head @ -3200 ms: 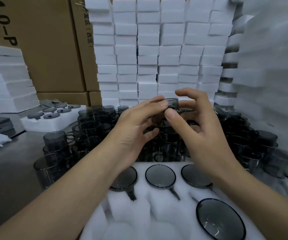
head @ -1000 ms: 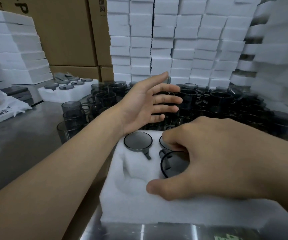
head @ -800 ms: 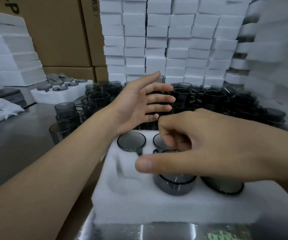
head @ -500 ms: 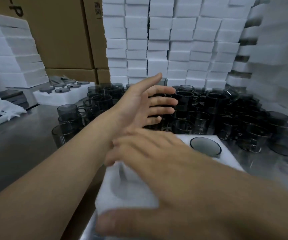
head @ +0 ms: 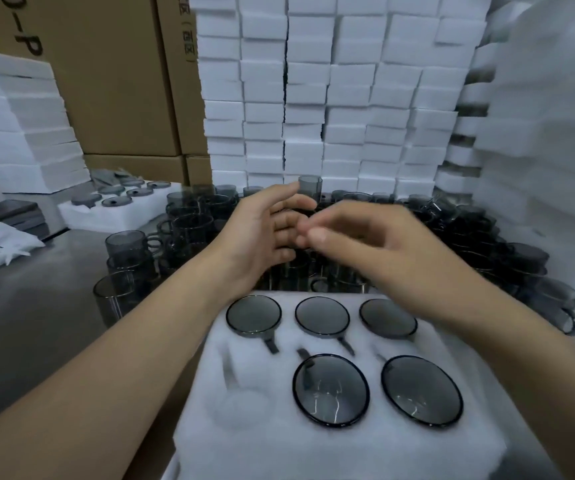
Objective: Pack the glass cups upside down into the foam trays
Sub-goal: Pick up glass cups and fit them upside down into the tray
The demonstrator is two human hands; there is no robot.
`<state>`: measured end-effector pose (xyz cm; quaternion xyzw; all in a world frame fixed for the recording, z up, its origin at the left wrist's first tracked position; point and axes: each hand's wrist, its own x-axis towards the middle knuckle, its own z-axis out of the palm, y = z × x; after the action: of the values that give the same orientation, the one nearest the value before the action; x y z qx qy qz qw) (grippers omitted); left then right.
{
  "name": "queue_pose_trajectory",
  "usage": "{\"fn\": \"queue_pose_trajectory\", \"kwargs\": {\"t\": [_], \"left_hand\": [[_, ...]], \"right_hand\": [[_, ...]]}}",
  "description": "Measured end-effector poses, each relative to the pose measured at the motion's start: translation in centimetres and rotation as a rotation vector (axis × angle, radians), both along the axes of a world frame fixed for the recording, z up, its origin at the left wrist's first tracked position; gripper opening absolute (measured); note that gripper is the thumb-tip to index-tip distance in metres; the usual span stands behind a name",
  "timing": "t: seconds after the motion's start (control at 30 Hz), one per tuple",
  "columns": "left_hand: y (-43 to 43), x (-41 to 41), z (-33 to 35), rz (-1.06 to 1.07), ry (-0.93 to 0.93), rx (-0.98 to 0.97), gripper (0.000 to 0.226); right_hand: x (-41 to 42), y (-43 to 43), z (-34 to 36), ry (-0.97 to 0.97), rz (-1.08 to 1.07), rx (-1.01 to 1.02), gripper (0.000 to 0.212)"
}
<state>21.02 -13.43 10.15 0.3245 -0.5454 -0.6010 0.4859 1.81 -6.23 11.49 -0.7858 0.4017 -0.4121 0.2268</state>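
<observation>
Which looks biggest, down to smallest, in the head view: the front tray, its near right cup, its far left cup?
1. front tray
2. near right cup
3. far left cup
The two cups may really be the same size; the near one just sits closer to the camera.

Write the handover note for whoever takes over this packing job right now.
Left hand: open, over the loose cups behind the foam tray.
Right hand: blurred beside it, nothing visible in its grip.
Done: five packed cups sit upside down in the tray, three in the back row and two in front.
Left: the front-left pocket is empty. Fill it; many loose cups remain for further trays.
</observation>
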Motion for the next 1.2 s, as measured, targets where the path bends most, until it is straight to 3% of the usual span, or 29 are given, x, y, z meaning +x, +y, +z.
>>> {"fn": "queue_pose_trajectory", "kwargs": {"t": [0.07, 0.13, 0.23, 0.5, 0.7, 0.9, 1.03, 1.1, 1.2], "left_hand": [[0.1, -0.1, -0.1, 0.038, -0.035, -0.024, 0.029], [0.1, -0.1, -0.2, 0.037, -0.039, -0.023, 0.027], [0.2, -0.1, -0.2, 0.026, -0.046, -0.019, 0.025], [0.0, -0.3, -0.3, 0.016, -0.082, -0.028, 0.023], [0.0, -0.4, -0.3, 0.013, -0.091, -0.041, 0.025], [0.2, -0.8, -0.4, 0.147, -0.259, -0.252, 0.006], [0.5, -1.1, -0.7, 0.247, -0.352, -0.525, 0.064], [0.7, -1.3, -0.7, 0.259, -0.374, -0.653, 0.069], [1.0, -1.6, -0.7, 0.323, -0.379, -0.806, 0.060]], "right_hand": [[-2.5, -2.0, -0.8, 0.072, -0.320, -0.170, 0.026], [-4.8, -3.3, -1.5, 0.274, -0.590, -0.172, 0.052], [-6.4, -4.6, -2.9, 0.334, -0.684, 0.009, 0.070], [-7.5, -5.8, -3.8, 0.364, -0.780, -0.029, 0.060], [-7.9, -6.2, -4.5, 0.329, -0.809, -0.148, 0.021], [-6.0, -4.9, -2.7, 0.073, -0.714, -0.379, 0.010], [-2.8, -2.8, -1.9, 0.076, -0.465, -0.575, 0.013], [-1.5, -2.2, -2.4, 0.133, -0.363, -0.628, 0.015], [-0.9, -2.0, -2.7, 0.187, -0.280, -0.717, 0.014]]}}
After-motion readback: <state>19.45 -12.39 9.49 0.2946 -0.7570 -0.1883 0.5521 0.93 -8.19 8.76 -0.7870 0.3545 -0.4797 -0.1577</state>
